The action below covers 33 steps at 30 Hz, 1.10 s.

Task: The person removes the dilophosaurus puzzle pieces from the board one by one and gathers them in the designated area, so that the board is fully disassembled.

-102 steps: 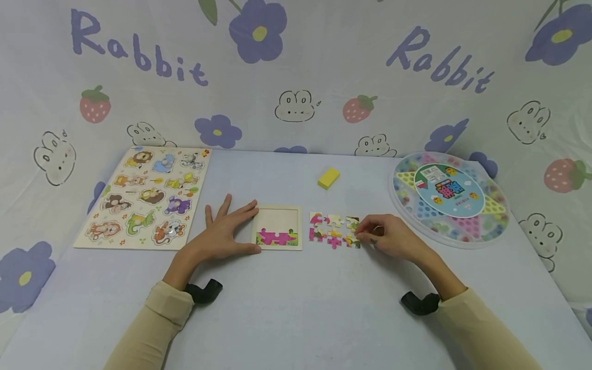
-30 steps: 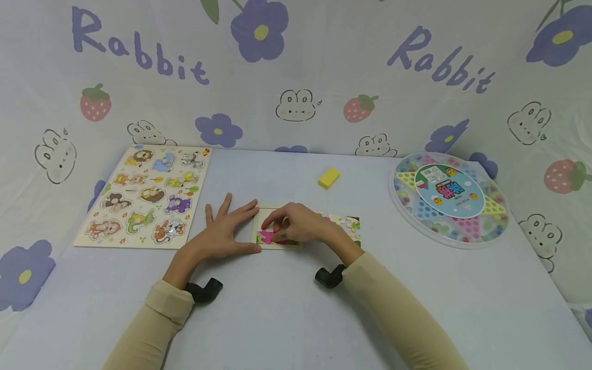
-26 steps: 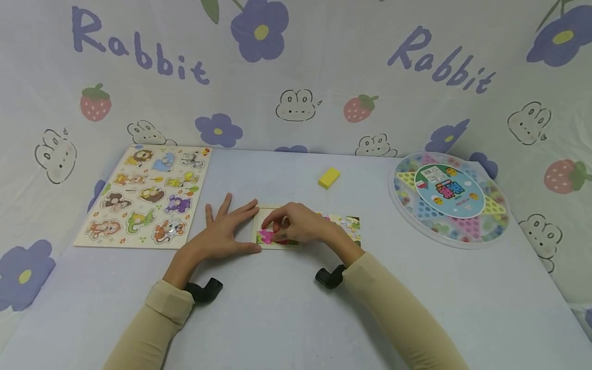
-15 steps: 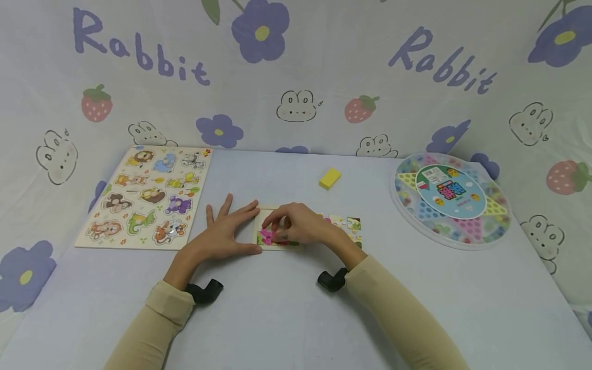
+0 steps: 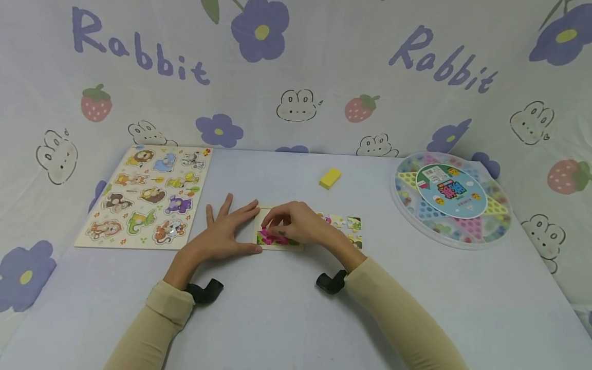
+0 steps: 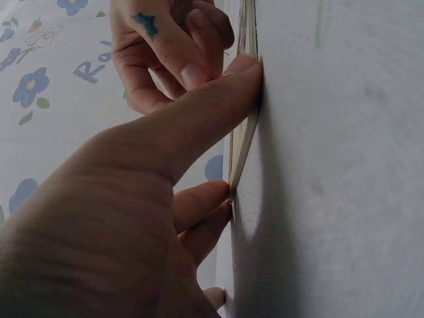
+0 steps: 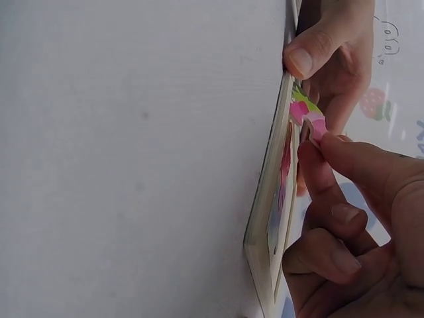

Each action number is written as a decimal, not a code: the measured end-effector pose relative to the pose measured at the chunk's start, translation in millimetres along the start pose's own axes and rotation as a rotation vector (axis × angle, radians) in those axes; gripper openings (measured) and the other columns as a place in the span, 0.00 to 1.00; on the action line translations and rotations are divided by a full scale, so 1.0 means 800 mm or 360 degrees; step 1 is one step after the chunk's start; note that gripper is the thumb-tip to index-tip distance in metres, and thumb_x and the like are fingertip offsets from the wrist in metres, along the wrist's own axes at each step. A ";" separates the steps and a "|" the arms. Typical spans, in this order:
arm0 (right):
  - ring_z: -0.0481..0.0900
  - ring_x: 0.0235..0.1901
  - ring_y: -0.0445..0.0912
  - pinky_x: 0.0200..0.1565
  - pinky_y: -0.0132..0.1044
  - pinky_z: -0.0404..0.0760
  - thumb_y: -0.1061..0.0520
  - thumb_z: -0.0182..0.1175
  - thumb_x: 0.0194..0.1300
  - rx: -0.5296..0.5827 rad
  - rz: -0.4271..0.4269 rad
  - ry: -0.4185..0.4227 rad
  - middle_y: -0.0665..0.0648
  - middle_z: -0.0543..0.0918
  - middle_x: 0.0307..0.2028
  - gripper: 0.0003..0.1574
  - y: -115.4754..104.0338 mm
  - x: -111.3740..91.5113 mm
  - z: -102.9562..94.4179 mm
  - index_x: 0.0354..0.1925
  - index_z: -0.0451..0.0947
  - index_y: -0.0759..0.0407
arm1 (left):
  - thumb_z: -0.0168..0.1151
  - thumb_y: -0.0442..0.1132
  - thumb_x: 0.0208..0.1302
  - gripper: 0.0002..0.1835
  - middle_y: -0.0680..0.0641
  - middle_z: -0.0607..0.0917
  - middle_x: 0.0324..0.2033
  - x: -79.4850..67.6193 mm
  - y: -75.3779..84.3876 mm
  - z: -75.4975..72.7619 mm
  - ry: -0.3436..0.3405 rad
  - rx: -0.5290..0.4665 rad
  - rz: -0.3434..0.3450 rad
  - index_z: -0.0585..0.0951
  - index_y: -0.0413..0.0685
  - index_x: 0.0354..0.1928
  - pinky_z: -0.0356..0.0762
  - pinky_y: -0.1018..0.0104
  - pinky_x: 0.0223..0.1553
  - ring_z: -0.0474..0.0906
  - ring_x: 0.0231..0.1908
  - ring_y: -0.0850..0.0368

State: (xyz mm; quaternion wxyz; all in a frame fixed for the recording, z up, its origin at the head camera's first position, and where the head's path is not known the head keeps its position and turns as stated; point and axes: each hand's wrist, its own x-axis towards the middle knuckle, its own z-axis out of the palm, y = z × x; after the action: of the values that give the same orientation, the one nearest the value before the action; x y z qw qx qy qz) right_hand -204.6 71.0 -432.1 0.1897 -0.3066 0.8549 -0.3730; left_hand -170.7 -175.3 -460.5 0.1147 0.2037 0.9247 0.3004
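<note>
My left hand (image 5: 224,234) lies spread at the left side of a small wooden jigsaw tray (image 5: 279,247), its thumb and index finger straight against the edge. Over the tray, my right hand (image 5: 298,223) pinches a pink jigsaw piece (image 7: 317,126) between thumb and index finger. The right wrist view shows that piece tilted at the tray's left end, right against other pink and green pieces (image 7: 305,103). Fingers cover much of the tray in the head view. Loose jigsaw pieces (image 5: 354,224) lie right of it, partly hidden by my right hand and wrist.
An animal puzzle board (image 5: 143,198) lies at the left. Behind the tray is a yellow block (image 5: 330,178). A round game board (image 5: 450,200) under a clear cover sits at the back right. A printed cloth (image 5: 296,61) hangs behind the table.
Since the oldest frame, my right hand has moved left from the loose pieces to the tray with a piece. Over the last second its fingers shift only slightly there. My left hand stays put.
</note>
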 end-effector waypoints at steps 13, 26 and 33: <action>0.80 0.36 0.41 0.39 0.31 0.78 0.59 0.67 0.72 0.0012 0.0054 0.0059 0.51 0.90 0.40 0.10 0.000 -0.002 0.001 0.49 0.88 0.51 | 0.77 0.62 0.57 0.53 0.53 0.58 0.85 0.001 -0.002 0.000 -0.0002 -0.0009 -0.0001 0.65 0.56 0.82 0.10 0.19 0.71 0.24 0.85 0.32; 0.78 0.32 0.44 0.35 0.32 0.75 0.56 0.69 0.71 0.0131 0.0116 0.0146 0.50 0.89 0.37 0.06 0.007 -0.036 -0.025 0.46 0.88 0.48 | 0.77 0.62 0.57 0.53 0.53 0.57 0.85 -0.002 0.000 0.001 0.0010 -0.0009 -0.0013 0.65 0.57 0.82 0.10 0.20 0.73 0.25 0.85 0.33; 0.79 0.29 0.44 0.30 0.33 0.77 0.56 0.70 0.70 0.0124 0.0175 0.0142 0.51 0.89 0.36 0.07 0.018 -0.068 -0.043 0.46 0.88 0.49 | 0.78 0.61 0.57 0.54 0.53 0.57 0.85 -0.001 0.001 0.000 0.0004 -0.0014 -0.0021 0.65 0.56 0.82 0.10 0.21 0.73 0.24 0.85 0.33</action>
State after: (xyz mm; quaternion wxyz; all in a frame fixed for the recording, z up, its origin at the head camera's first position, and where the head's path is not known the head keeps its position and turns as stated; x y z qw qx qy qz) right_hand -189.1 132.6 -415.8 0.1833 -0.2348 0.8628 -0.4085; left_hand -169.4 -175.2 -460.3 0.1164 0.1968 0.9249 0.3039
